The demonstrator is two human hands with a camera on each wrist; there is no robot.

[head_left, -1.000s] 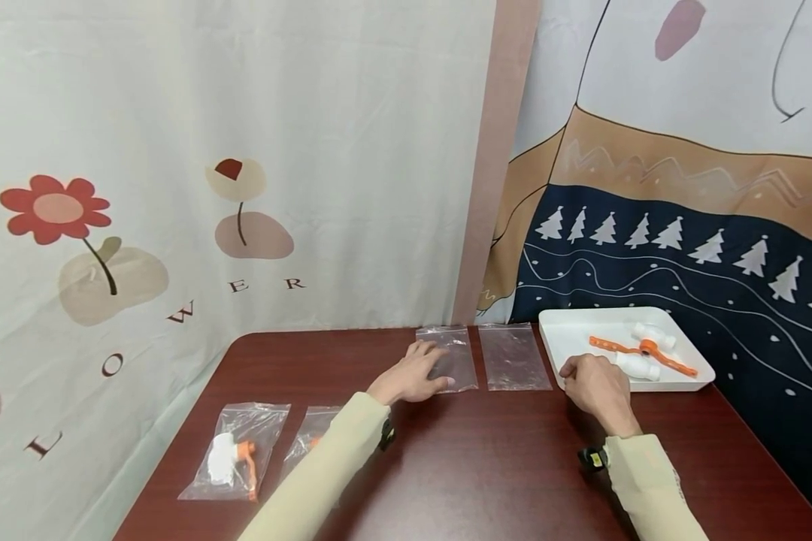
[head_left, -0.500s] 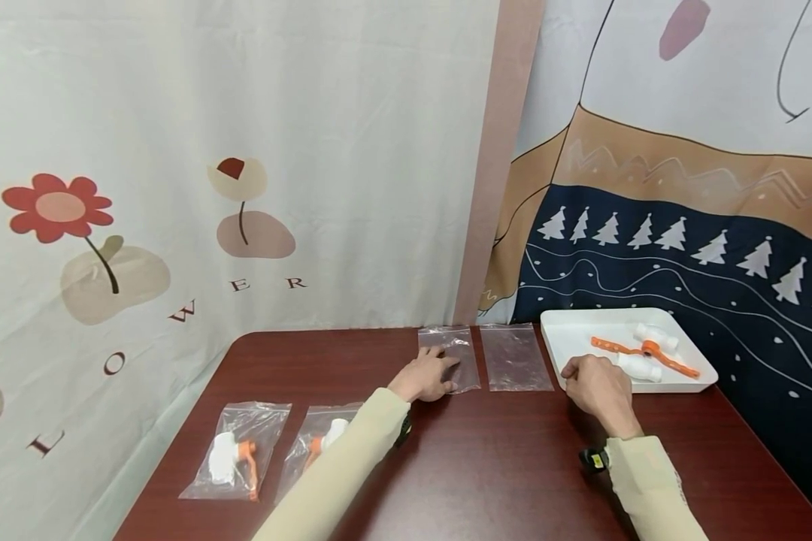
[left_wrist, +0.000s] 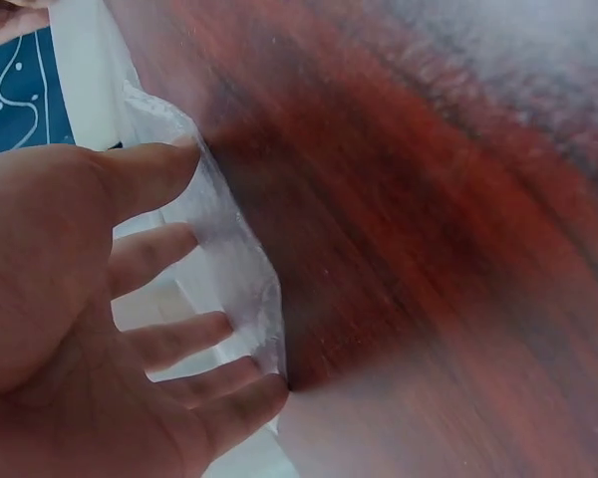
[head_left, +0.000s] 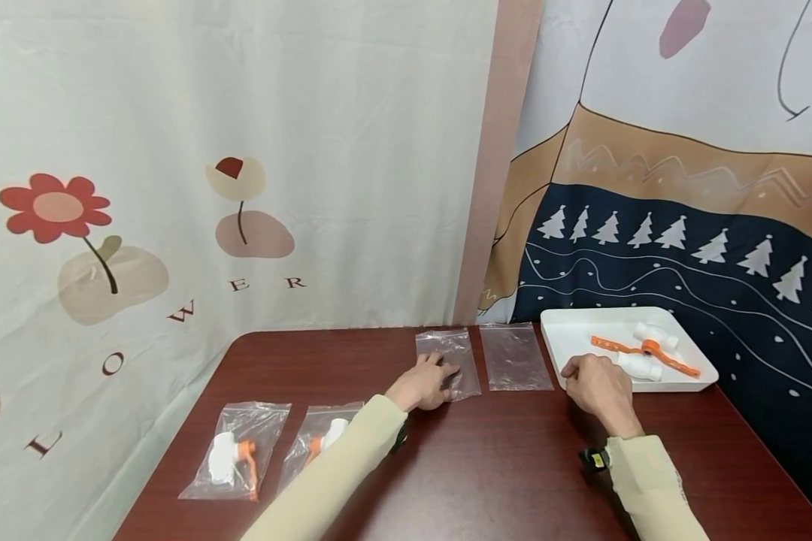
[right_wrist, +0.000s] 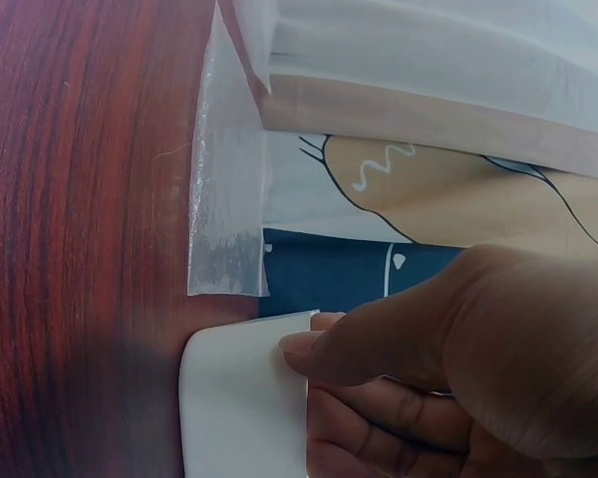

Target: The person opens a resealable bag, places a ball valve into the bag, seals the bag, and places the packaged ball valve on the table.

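Note:
My left hand (head_left: 422,383) lies with its fingers spread on a clear zip bag (head_left: 463,361) at the table's back. In the left wrist view the fingertips of the left hand (left_wrist: 110,289) touch the bag's plastic (left_wrist: 234,249). A second flat bag (head_left: 516,357) lies just to the right. At the white tray (head_left: 562,338), my right hand (head_left: 601,387) grips the left rim. The right wrist view shows thumb and fingers of the right hand (right_wrist: 419,368) pinching the tray wall (right_wrist: 241,398). White fittings (head_left: 639,367) and orange straps (head_left: 673,364) lie inside the tray.
On the left of the brown table (head_left: 501,466) lies a bag (head_left: 271,421) with a white fitting (head_left: 222,458) and an orange strap (head_left: 252,477). Beside it, another filled bag (head_left: 325,413) is partly behind the left sleeve. Printed curtains (head_left: 352,150) hang behind the table.
My left hand has moved right and brought its fingers down on the bag, which has slid slightly toward me. The right hand remains at the tray's rim.

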